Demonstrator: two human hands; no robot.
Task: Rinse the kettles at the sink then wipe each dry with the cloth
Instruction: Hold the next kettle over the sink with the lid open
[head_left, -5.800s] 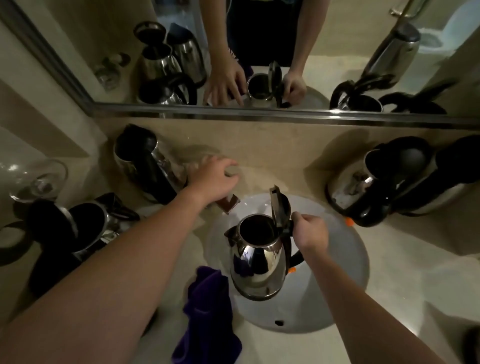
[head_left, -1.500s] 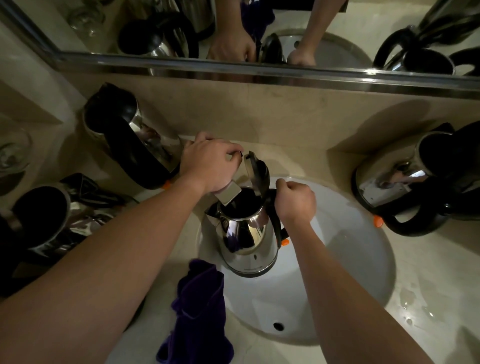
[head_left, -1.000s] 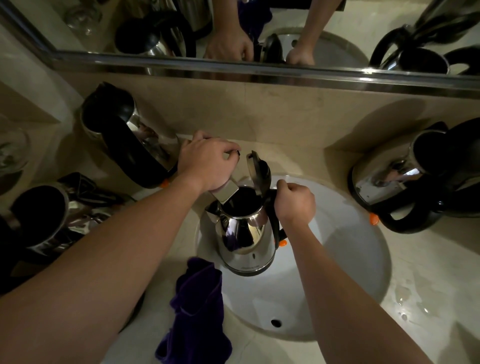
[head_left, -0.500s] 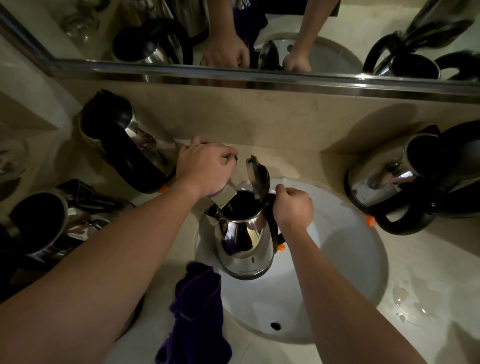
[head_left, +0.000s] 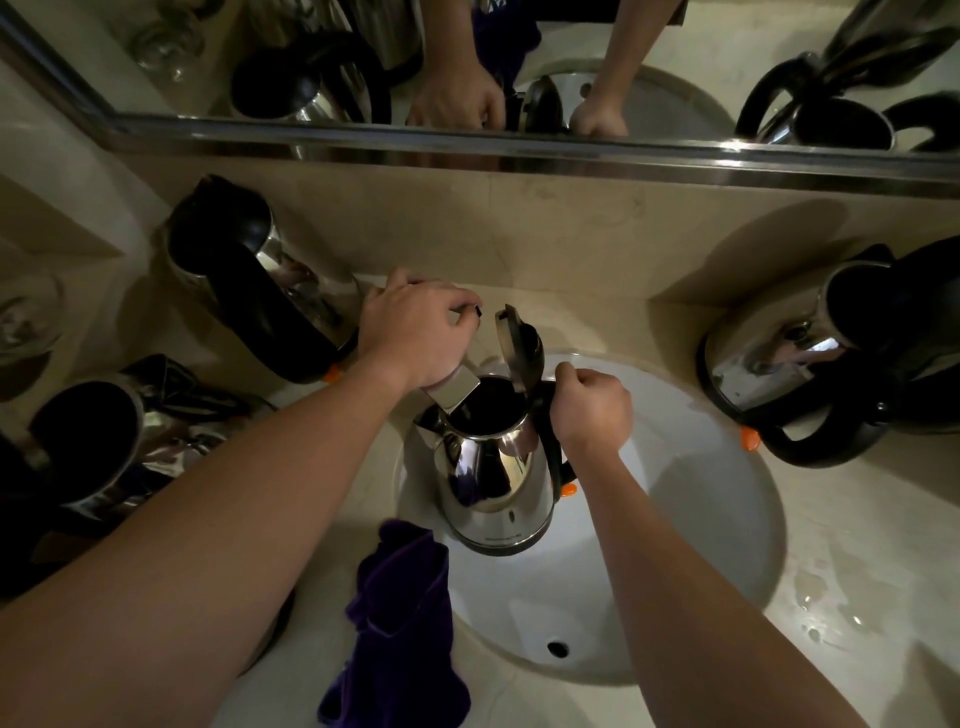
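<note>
Overfilling is your first worry: your right hand (head_left: 589, 410) is curled tight round the black handle of the steel kettle (head_left: 493, 467), holding it upright over the white sink (head_left: 701, 519) with its lid (head_left: 517, 353) flipped up and its mouth under the faucet spout (head_left: 454, 387). Your left hand (head_left: 415, 332) is curled over the tap, fingers bent round the lever as far as can be seen; whether water is running cannot be told in this dim light. If it is, the kettle will get heavy on that one-handed hold and could tip toward the spout side, slopping onto the counter (head_left: 857, 545), which already shows wet patches on your right. The raised lid stands just beside your left knuckles, so a careless turn of the wrist may knock it shut. Mind the purple cloth (head_left: 400, 623) too: it hangs over the near left rim of the basin, just beside the kettle's base, and splashes or a swinging kettle would soak it before you need it for drying. Other kettles crowd both sides, a dark one (head_left: 254, 291) close behind your left hand and another (head_left: 810, 353) on the right, so a wide elbow could topple one.
</note>
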